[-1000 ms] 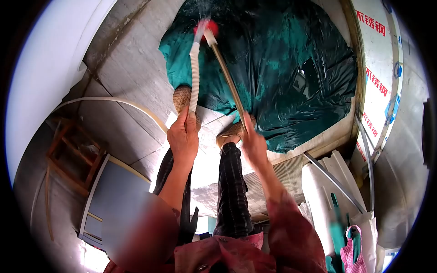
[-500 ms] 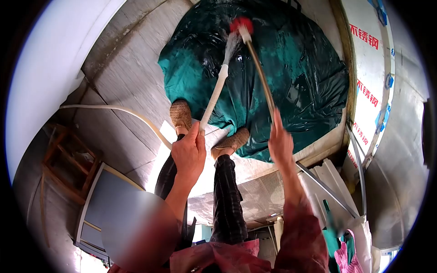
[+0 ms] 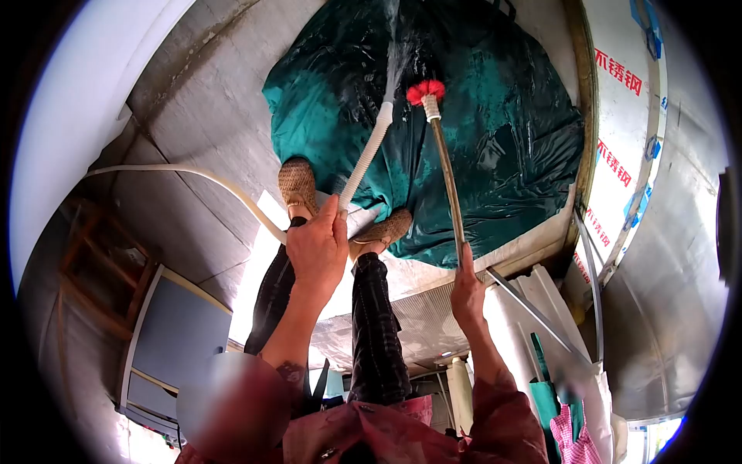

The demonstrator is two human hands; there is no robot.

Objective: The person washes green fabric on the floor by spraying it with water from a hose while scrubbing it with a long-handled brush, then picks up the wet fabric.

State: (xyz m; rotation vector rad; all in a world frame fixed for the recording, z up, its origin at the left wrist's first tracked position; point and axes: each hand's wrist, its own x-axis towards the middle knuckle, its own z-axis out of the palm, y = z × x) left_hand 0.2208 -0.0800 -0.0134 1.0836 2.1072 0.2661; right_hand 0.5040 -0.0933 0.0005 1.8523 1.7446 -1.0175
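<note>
My left hand (image 3: 318,249) is closed around a cream ribbed hose (image 3: 365,161). Water sprays from the hose's end toward the top of the view, onto a dark green waterproof sheet (image 3: 495,147). The sheet lies spread on the floor, wet and wrinkled, with paler dry-looking patches. In my right hand (image 3: 468,292) is the handle of a long-handled brush (image 3: 447,166), gripped near its lower end. Red bristles form the brush's round head, which is over the middle of the sheet, right of the water stream.
My shoes (image 3: 298,184) stand at the sheet's near edge. The hose trails left across the concrete floor (image 3: 193,116). A wooden stool (image 3: 108,267) and a grey cabinet (image 3: 182,329) are at lower left. Metal-faced panels (image 3: 618,155) with red lettering line the right side.
The brush has been drawn back toward me, its head now lower in view and apart from the water stream. The stream now reaches farther up. My left hand has barely moved.
</note>
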